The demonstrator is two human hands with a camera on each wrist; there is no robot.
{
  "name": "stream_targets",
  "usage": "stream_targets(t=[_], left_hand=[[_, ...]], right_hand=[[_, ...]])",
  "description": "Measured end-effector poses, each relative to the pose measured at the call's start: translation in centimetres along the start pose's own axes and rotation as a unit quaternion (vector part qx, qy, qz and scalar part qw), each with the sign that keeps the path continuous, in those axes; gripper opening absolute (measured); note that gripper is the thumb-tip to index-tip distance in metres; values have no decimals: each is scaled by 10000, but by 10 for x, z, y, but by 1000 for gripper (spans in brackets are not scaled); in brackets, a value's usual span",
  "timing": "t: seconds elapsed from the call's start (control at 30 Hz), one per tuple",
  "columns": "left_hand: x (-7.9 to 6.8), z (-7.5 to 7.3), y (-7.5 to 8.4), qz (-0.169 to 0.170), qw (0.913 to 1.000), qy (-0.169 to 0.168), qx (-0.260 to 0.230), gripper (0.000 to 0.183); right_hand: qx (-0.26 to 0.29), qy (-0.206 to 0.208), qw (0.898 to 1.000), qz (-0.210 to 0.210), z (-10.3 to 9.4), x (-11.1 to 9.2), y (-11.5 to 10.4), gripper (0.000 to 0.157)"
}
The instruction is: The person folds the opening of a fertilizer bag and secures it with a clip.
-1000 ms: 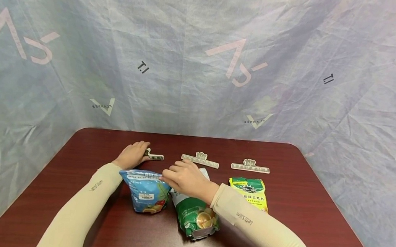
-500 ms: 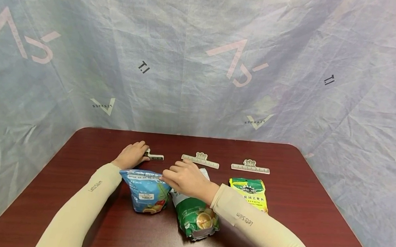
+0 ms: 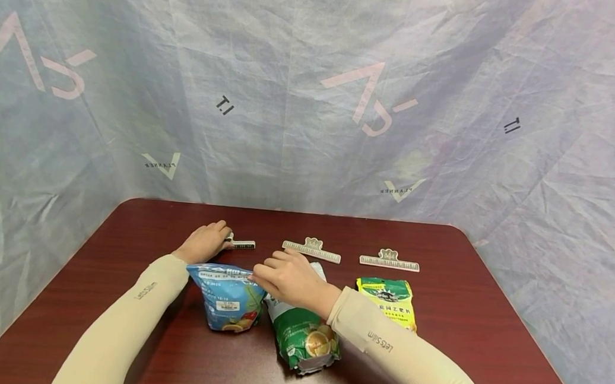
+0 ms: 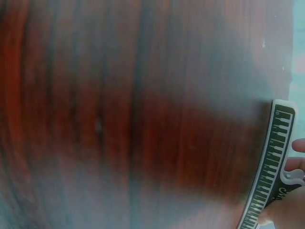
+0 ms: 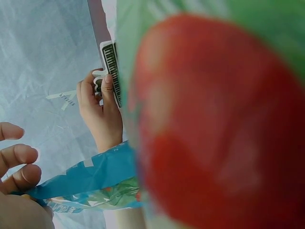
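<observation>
My left hand (image 3: 204, 242) grips a flat bag clip (image 4: 267, 167) with a piano-key pattern at the back left of the table. In the left wrist view its thumb presses on the clip's handle end, and the fingers are partly cut off by the frame. My right hand (image 3: 291, 277) pinches the top right corner of a blue printed pouch (image 3: 230, 302), which stands upright. Its blue top edge (image 5: 95, 174) stretches from those fingers in the right wrist view. A green and white bag (image 3: 303, 334) with an orange-slice print lies beneath the right hand, partly hidden by it.
Two more piano-key clips lie behind the bags, one in the middle (image 3: 311, 249) and one at the right (image 3: 390, 260). A yellow and green packet (image 3: 388, 299) lies beyond the right forearm. Fabric backdrop (image 3: 291, 125) hangs behind the red-brown table (image 3: 468, 346).
</observation>
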State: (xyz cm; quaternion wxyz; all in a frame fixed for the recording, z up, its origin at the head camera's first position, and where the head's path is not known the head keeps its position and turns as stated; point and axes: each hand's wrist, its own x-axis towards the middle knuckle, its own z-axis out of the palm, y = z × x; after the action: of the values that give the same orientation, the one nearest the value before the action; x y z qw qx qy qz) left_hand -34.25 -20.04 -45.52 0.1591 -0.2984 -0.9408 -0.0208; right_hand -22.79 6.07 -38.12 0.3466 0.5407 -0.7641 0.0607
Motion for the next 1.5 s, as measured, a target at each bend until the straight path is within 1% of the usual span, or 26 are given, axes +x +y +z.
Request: stream_targets(t=[0.27,0.5,0.67,0.9,1.07,1.3,1.5], left_hand=[[-1,-1,-3,-27,10000,-74,44,29],[-4,-7,-2,-43,9999,-150,10,29],[-7,-12,-3,39,10000,-14,-37,27],[-12,-18,-6,59,9998,33,-167,27],[-17,-24,-8,151,9992,224,-297,25],[-21,-30,-13,339,9984,419,-167,24],[-26,-41,-13,350,9979,514,-169,24]], right_hand=[[-44,13,10000,-11,1,0,0,20],[-16,37,10000,-9,2,-1,0,19],[-19,37,10000,-3,1,-1,0,19],[-31,3,10000,2,1,-1,0,19],[-26,9,10000,-10,1,-1,0,20],[-92,30,9999,-57,0,-1,0,23],[-80,22,10000,-42,1,-1,0,22]])
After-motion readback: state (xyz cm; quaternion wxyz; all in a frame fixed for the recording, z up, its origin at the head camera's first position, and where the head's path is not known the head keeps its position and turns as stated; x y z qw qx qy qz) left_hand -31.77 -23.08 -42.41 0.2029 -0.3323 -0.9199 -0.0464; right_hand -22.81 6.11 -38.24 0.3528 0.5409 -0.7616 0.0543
